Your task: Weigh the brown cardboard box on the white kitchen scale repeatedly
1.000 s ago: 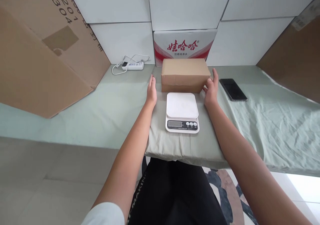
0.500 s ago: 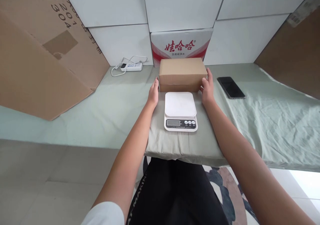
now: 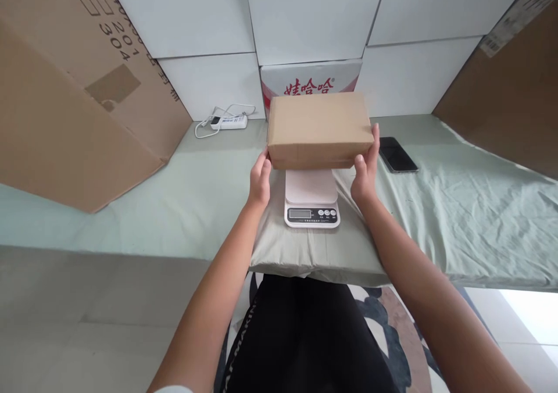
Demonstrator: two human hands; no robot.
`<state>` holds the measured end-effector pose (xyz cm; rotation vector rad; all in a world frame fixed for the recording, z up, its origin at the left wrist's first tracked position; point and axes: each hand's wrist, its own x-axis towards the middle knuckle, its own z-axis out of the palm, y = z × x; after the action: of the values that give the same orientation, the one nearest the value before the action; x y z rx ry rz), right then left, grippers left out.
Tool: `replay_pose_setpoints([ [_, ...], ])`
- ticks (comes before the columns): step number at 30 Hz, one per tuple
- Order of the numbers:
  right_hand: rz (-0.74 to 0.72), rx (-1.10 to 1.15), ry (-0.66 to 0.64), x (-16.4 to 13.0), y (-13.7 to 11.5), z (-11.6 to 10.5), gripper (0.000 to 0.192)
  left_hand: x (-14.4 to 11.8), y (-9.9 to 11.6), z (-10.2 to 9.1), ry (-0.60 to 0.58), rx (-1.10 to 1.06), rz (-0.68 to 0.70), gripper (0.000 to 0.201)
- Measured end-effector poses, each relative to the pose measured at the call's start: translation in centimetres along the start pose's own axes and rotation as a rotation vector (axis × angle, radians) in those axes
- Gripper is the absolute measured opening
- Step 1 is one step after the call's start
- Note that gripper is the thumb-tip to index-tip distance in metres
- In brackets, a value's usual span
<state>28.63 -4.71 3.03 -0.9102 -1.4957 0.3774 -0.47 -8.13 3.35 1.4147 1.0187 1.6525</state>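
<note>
The cardboard box is up off the cloth, held level between both hands above the far part of the white kitchen scale, whose display and buttons show below the box's front edge. The left hand presses against the box's left end near the lower corner, fingers together and flat on the cardboard; the right hand clamps the right end, thumb at the front edge and fingers laid up the side. Whether the box touches the scale's plate cannot be told, since its underside hides the plate's far half. The scale sits on a pale green cloth whose near edge hangs just in front of the scale, above the person's dark lap. Open cloth lies to the left of the scale; to the right a black phone lies flat, near the right hand but apart from it. Behind the box a white carton with red lettering stands against the tiled wall, and a white power strip lies left of it. Large brown cardboard sheets lean in from the left and right. The box is closed, its contents unseen. Half a second earlier it rested on the cloth behind the scale with the hands just closing on its ends; now it is raised and nearer.
</note>
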Motion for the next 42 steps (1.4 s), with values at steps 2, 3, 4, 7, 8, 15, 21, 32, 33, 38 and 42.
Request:
replay_pose_setpoints([
  [2, -0.002, -0.024, 0.0, -2.1, -1.3, -0.9, 0.111, -2.5, 1.0, -0.5, -0.001, 0.001, -0.001, 0.092],
  [3, 0.001, -0.031, 0.003, -3.1, -1.8, -1.3, 0.11, -3.7, 1.4, -0.7, 0.004, -0.003, -0.002, 0.091],
  [4, 0.006, -0.037, 0.007, -3.9, -2.1, -1.7, 0.109, -4.6, 1.8, -0.9, 0.008, -0.008, -0.002, 0.089],
  [7, 0.021, -0.049, 0.023, -5.6, -2.9, -2.3, 0.106, -6.5, 2.3, -1.2, 0.015, -0.016, 0.004, 0.085],
  [8, 0.027, -0.053, 0.026, -5.9, -3.0, -2.4, 0.105, -6.8, 2.4, -1.2, 0.013, -0.013, 0.003, 0.085],
  [15, 0.049, -0.055, 0.001, -5.7, -3.4, -2.5, 0.1, -7.1, 2.2, -1.0, 0.044, 0.001, -0.03, 0.088],
  [21, 0.057, -0.065, 0.039, -5.7, -3.4, -2.6, 0.092, -7.2, 2.4, -1.3, 0.045, 0.059, -0.049, 0.081],
  [32, 0.043, -0.032, 0.053, -4.4, -3.5, -2.8, 0.083, -6.0, 2.5, -1.2, -0.007, -0.005, -0.081, 0.083],
  [33, 0.046, -0.009, 0.041, -3.8, -3.8, -2.9, 0.083, -5.3, 2.8, -1.3, -0.003, -0.01, -0.085, 0.084],
  [38, 0.025, 0.019, -0.041, 1.4, -4.3, -2.0, 0.087, 0.9, 2.5, -1.8, 0.001, -0.015, -0.037, 0.089],
  [42, -0.023, 0.013, -0.088, 5.0, -0.5, 0.5, 0.103, 5.7, -0.9, -0.7, 0.064, -0.087, -0.13, 0.09],
])
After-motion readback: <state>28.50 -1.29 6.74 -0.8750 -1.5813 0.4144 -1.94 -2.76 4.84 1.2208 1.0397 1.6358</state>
